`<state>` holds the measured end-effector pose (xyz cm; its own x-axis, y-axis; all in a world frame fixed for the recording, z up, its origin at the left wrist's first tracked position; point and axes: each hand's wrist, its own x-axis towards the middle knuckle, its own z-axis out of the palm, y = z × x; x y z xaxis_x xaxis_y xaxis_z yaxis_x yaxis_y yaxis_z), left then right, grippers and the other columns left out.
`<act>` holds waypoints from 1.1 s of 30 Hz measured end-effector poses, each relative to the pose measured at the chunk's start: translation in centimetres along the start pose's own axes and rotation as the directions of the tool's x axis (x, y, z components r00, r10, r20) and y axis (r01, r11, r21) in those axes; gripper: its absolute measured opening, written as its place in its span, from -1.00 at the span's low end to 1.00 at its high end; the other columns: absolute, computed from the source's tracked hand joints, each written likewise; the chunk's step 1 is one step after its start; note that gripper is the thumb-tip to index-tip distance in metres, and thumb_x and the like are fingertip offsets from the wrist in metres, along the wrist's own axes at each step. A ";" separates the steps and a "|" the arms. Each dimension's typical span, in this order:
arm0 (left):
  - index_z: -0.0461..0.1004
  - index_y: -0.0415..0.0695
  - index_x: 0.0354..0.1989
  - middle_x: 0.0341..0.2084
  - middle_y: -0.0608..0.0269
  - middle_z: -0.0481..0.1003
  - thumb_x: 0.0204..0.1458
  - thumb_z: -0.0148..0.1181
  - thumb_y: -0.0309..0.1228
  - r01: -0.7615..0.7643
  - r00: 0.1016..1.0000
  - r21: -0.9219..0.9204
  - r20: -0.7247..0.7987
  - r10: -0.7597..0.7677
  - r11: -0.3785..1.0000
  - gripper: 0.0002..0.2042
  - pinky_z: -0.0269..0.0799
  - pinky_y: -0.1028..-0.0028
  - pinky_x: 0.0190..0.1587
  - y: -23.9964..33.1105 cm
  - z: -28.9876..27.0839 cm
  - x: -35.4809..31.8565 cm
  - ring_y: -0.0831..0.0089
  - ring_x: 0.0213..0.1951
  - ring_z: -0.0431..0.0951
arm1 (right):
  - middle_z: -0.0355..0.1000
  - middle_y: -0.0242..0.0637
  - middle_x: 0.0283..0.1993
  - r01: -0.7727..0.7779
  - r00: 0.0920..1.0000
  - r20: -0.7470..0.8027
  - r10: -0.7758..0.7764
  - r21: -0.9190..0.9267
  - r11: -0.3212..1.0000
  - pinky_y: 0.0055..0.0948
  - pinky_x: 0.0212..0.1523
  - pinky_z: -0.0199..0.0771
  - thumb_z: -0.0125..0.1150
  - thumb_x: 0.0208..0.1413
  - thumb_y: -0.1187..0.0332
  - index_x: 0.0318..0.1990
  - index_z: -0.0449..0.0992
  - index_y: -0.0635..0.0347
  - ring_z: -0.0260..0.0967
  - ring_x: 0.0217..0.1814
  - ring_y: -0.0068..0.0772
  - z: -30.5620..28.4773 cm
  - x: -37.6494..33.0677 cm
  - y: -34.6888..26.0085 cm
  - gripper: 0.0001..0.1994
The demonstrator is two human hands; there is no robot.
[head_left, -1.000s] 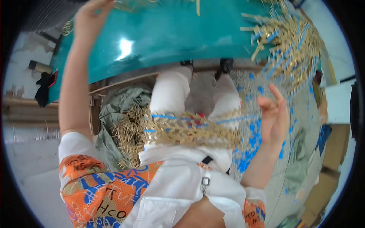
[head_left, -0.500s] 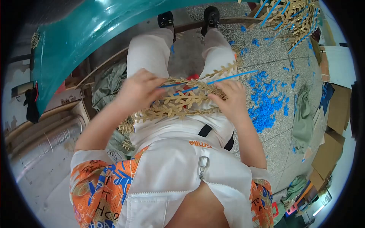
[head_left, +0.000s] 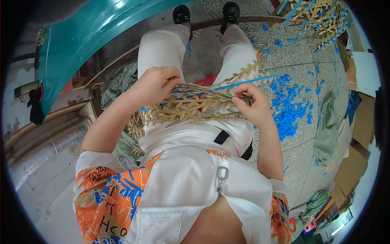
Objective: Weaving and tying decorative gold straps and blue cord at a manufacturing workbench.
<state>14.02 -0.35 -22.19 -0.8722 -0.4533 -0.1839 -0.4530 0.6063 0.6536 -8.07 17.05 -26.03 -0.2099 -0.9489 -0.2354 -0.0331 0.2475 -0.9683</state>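
Gold leaf trim [head_left: 203, 104] lies in several strands across my lap. My left hand [head_left: 157, 84] is closed on the left end of a narrow bunch of this trim, its fingertips partly hidden. At the bunch's other end my right hand [head_left: 252, 105] pinches it between thumb and fingers. Between the hands the bunch runs nearly straight and looks twisted or folded edge-on. A thin blue strip [head_left: 248, 81] passes behind it and sticks out to the upper right. Other strands rest loose on my white trousers [head_left: 160, 51], below the held bunch.
Small blue scraps [head_left: 288, 110] are heaped on the speckled floor at the right. A pile of gold trim with blue strips [head_left: 325, 20] sits at the upper right. A green sheet [head_left: 77, 44] curves across the upper left. Cardboard [head_left: 351, 166] and grey-green cloth [head_left: 326, 126] lie at the right.
The trim between my hands has gone from spread leaves to a narrow, straighter bunch. My right hand has moved slightly right and down, its fingers more curled.
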 end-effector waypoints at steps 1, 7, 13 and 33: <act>0.38 -0.19 -0.40 -0.56 0.09 0.38 -0.16 0.08 -0.50 0.106 0.994 -0.096 0.035 -0.103 0.990 -0.89 0.33 0.35 -0.44 0.0 0.0 0.0 0.16 -0.54 0.40 | 0.33 -0.35 -0.42 -0.006 1.000 0.030 0.008 -0.042 0.999 -0.58 -0.34 0.25 0.20 -0.22 0.48 -0.35 0.42 0.22 0.25 -0.38 -0.54 0.1 0.2 -0.1 -0.80; 0.35 -0.19 -0.44 -0.54 0.09 0.39 -0.13 0.07 -0.51 -0.129 0.985 0.246 -0.079 0.152 0.961 -0.93 0.33 0.39 -0.50 2.2 -1.5 0.5 0.16 -0.55 0.41 | 0.35 -0.31 -0.40 0.407 0.900 0.102 -0.425 -0.546 0.732 -0.45 -0.32 0.24 0.24 -0.28 0.41 -0.36 0.43 0.18 0.28 -0.33 -0.38 1.5 1.7 -0.6 -0.76; 0.37 -0.16 -0.30 -0.55 0.14 0.40 -0.20 0.16 -0.50 -0.120 0.992 -0.024 -0.048 0.118 0.993 -0.77 0.34 0.42 -0.47 3.7 -1.6 1.0 0.22 -0.51 0.43 | 0.36 -0.32 -0.44 0.414 0.804 -0.108 -0.585 -0.604 0.681 -0.41 -0.36 0.21 0.15 -0.19 0.43 -0.39 0.41 0.19 0.28 -0.40 -0.26 3.4 1.6 1.0 -0.85; 0.43 -0.27 -0.27 -0.49 0.22 0.43 -0.17 0.19 -0.48 0.203 0.979 -0.435 0.092 -0.182 0.877 -0.75 0.37 0.60 -0.36 -3.0 -1.0 -2.1 0.62 -0.47 0.40 | 0.27 -0.38 -0.58 0.593 0.685 0.281 -0.672 -0.751 0.290 -0.44 -0.53 0.10 0.22 -0.28 0.41 -0.52 0.40 0.13 0.16 -0.60 -0.33 1.9 5.6 -13.6 -0.87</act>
<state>17.36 -1.87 -23.05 -0.7886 -0.4941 -0.3661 -0.4946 0.1557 0.8551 -6.97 8.06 -14.36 0.1527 -0.8712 0.4665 -0.8679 -0.3440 -0.3583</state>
